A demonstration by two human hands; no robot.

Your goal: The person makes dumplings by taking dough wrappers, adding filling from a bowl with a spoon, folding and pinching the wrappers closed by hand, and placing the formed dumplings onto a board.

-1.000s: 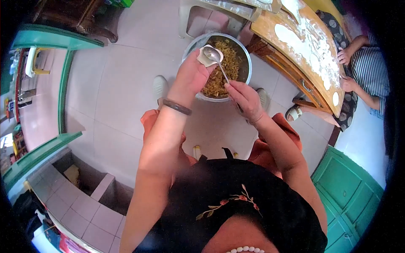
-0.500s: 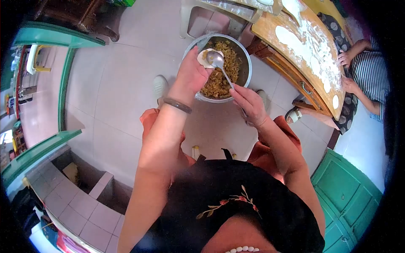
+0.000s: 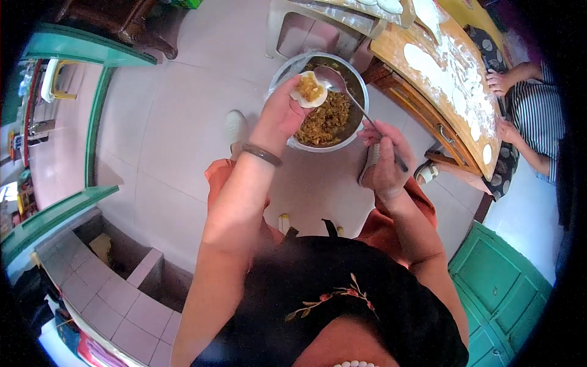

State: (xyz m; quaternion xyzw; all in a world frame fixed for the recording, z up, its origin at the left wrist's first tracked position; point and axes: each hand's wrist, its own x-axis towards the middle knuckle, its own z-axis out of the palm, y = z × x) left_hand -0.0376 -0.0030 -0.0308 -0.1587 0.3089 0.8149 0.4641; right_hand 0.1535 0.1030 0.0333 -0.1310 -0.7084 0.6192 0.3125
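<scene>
My left hand holds a round dough wrapper over the left part of a large metal bowl. On the wrapper sits a mound of brownish filling. My right hand grips the handle of a metal spoon, whose bowl is over the far part of the metal bowl, just beside the wrapper. More chopped filling lies in the metal bowl. Clear plastic shows along the bowl's left rim.
At the right stands a wooden table with floured dough rounds. Another person's hands rest by its far edge. A pale stool is behind the bowl, and a green cabinet is at lower right.
The spoon has moved off the wrapper to the right, leaving a bigger mound of filling on it. My right hand has shifted right and toward me, its hold on the handle changed.
</scene>
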